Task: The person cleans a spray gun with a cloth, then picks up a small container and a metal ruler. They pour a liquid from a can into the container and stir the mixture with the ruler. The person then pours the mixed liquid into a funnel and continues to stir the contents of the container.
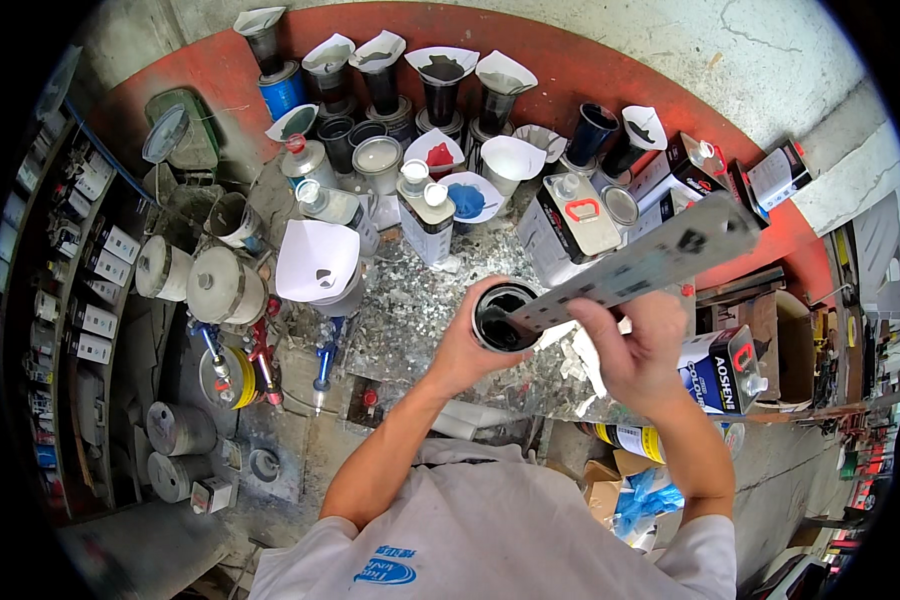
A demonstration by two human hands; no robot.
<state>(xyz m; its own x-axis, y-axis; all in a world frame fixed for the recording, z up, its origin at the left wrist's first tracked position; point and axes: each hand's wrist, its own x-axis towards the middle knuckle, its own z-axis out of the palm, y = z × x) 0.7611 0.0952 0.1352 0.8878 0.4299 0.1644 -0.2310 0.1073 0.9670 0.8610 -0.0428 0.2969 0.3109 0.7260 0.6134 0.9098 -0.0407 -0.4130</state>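
My left hand [452, 352] is wrapped round a small cup [495, 322] with dark, nearly black paint inside, held over the paint-spattered bench. In my right hand [638, 352] I grip a long, flat, grey mixing stick [660, 250] with dark square marks along it. The stick slants down to the left, its low end inside the cup's mouth and its broad end raised to the right. How deep the tip sits in the paint is hidden. Crumpled white paper [582, 362] lies on the bench beneath my right hand.
A large metal can [562, 225] and a white-capped bottle [427, 228] stand beyond the cup. Several paper-lined cups [442, 82] line the red backing. A white-lined cup [318, 262] stands left; spray guns [324, 362] hang at the bench edge. A blue can [715, 370] sits right.
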